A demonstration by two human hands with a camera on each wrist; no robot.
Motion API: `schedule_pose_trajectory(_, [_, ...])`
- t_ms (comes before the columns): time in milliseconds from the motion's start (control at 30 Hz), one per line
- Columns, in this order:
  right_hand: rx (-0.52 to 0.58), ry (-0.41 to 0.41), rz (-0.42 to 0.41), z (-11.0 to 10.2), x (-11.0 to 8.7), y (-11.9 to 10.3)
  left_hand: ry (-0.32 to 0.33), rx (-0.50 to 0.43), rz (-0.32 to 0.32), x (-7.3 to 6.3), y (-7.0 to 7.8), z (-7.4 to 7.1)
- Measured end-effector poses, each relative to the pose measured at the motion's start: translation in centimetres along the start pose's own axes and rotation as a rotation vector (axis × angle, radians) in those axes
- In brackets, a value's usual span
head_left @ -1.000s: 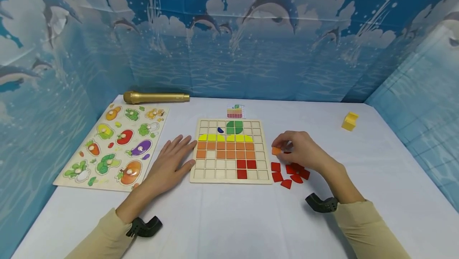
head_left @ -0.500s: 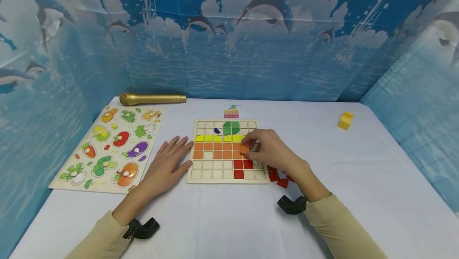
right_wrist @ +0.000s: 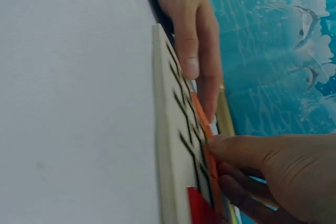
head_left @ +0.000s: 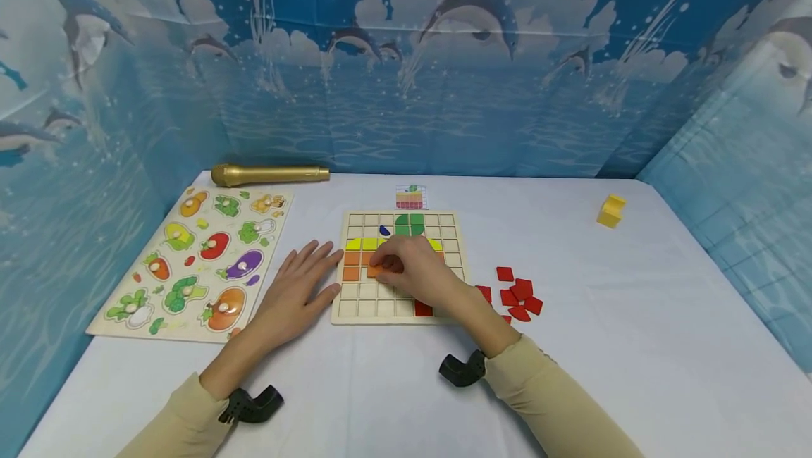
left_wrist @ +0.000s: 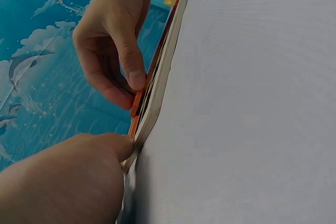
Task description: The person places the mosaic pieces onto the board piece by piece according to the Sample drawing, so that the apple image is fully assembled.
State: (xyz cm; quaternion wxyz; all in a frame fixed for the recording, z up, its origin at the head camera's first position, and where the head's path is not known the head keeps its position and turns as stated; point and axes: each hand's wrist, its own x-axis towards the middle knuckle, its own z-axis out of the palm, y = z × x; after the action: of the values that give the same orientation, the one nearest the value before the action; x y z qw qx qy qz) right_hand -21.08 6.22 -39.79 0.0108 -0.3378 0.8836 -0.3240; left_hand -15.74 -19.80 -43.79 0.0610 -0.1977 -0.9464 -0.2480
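Observation:
A wooden grid board (head_left: 366,308) lies mid-table, with orange, yellow, green and red tiles in its cells. Over its left part my right hand (head_left: 415,268) pinches an orange square tile (head_left: 373,272) between thumb and fingertips. In the left wrist view this orange tile (left_wrist: 135,106) is held tilted, close above the board's surface. My left hand (head_left: 298,292) lies with fingers spread, its fingertips at the board's left edge. A small dark blue piece (head_left: 384,230) sits near the green tiles (head_left: 409,224). My right hand hides some of the middle cells.
Several red tiles (head_left: 522,289) lie loose right of the board. A vegetable puzzle board (head_left: 190,261) is at the left, below a gold microphone (head_left: 269,175). A small pattern card (head_left: 411,197) lies behind the grid. A yellow block (head_left: 611,211) stands at the far right.
My right hand has carried the orange tile from beside the red tiles leftward across the board to its left part. My left hand has stayed at the board's left edge.

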Motion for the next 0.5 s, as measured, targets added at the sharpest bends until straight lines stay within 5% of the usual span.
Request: schedule_pose_trajectory(500, [-0.049,0.051,-0.076,0.28,-0.65,-0.57,-0.001,-0.001,0.004,0.02,-0.05,0.07])
